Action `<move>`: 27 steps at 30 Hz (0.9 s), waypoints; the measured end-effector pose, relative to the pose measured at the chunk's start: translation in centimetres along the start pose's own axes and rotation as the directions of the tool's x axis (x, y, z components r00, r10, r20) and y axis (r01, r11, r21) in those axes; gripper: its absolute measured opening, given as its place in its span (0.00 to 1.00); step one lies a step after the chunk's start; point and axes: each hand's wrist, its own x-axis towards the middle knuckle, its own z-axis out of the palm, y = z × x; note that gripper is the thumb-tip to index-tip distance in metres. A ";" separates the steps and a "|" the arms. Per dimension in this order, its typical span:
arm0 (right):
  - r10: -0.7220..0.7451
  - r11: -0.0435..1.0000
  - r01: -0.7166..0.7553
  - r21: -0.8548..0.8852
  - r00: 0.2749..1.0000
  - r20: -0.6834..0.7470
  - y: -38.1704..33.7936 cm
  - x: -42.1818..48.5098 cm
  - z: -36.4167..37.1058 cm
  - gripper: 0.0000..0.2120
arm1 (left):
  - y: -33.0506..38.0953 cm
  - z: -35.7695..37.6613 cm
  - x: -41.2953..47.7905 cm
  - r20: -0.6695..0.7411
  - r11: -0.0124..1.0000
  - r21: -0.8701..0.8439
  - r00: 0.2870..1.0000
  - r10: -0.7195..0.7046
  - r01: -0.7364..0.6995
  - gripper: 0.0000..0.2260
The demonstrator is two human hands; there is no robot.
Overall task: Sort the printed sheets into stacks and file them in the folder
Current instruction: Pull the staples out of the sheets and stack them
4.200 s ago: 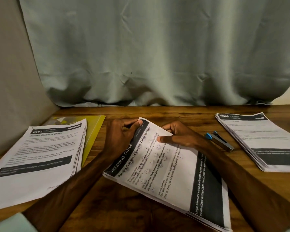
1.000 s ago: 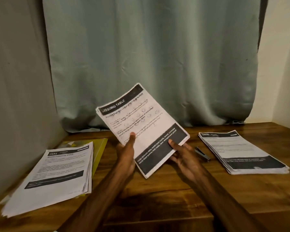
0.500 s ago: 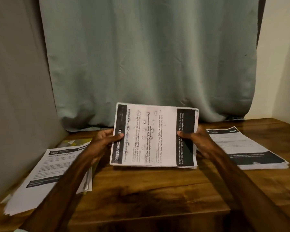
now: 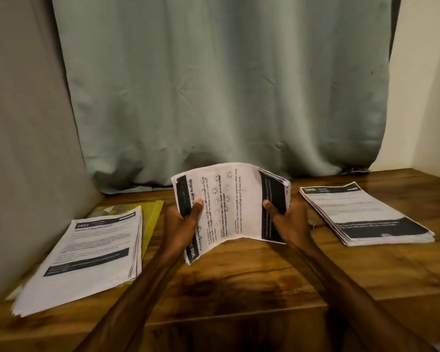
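A bundle of printed sheets (image 4: 229,199) with black bands at both ends stands on its long edge on the wooden table (image 4: 239,288), bowed in the middle. My left hand (image 4: 181,227) grips its left end, thumb on the front. My right hand (image 4: 287,219) grips its right end, thumb on the black band. A second stack of sheets (image 4: 87,252) lies at the left, partly on top of a yellow folder (image 4: 151,219). A third stack (image 4: 363,214) lies flat at the right.
A grey-green curtain (image 4: 214,85) hangs behind the table. A grey padded wall (image 4: 23,148) closes the left side. A small metal item (image 4: 311,223) peeks out between my right hand and the right stack.
The bundle was lifted off the table and turned sideways. Since half a second ago it has come down onto its long edge and bent, with both hands lower on its ends.
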 end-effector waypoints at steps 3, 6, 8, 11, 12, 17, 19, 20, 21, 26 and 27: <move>0.029 0.999 -0.028 0.014 1.000 -0.013 0.6 -0.5 0.0 0.25 | -0.8 0.0 -0.4 -0.012 1.000 0.000 1.000 -0.009 0.009 0.03; 0.026 0.999 -0.024 0.039 0.999 -0.038 0.4 0.1 0.0 0.24 | 0.1 -0.4 0.3 -0.036 0.999 0.001 0.999 0.034 -0.034 0.05; 0.026 0.999 -0.025 0.023 0.999 -0.028 0.8 0.0 0.1 0.25 | 0.1 -0.5 0.3 -0.036 0.999 0.015 0.999 0.037 -0.036 0.05; 0.082 0.997 -0.082 -0.005 0.997 -0.012 2.1 -0.1 0.4 0.27 | -1.0 -0.5 -0.3 0.002 0.999 0.050 1.000 -0.014 0.014 0.07; 0.093 0.996 -0.093 0.000 0.996 -0.014 2.2 -0.1 0.4 0.27 | -1.2 -0.6 -0.5 -0.001 0.999 0.044 1.000 -0.025 0.025 0.08; 0.064 0.998 -0.064 0.001 0.998 0.011 2.2 0.5 0.3 0.25 | -1.7 -0.9 0.1 -0.015 0.997 0.078 1.000 -0.001 0.002 0.11; 0.087 0.996 -0.087 -0.010 0.995 0.052 2.4 0.6 0.2 0.25 | -2.0 -1.1 0.3 -0.001 0.994 0.110 1.000 0.003 -0.002 0.10; 0.082 0.997 -0.082 -0.004 0.994 0.066 2.5 0.8 0.0 0.24 | -2.1 -1.2 0.5 0.001 0.993 0.119 1.000 0.010 -0.010 0.11; 0.061 0.998 -0.063 0.020 0.996 0.070 2.4 1.3 -0.3 0.20 | -2.1 -1.3 0.8 0.003 0.991 0.129 1.000 0.019 -0.019 0.14; -0.074 0.956 0.054 0.287 0.995 0.059 -1.1 3.3 -2.7 0.06 | -2.1 -2.1 1.8 0.016 0.978 0.205 1.000 0.016 -0.019 0.19; -0.101 0.947 0.083 0.309 0.994 0.041 -1.8 3.6 -3.0 0.06 | -2.2 -2.1 1.8 0.020 0.977 0.210 1.000 0.018 -0.022 0.19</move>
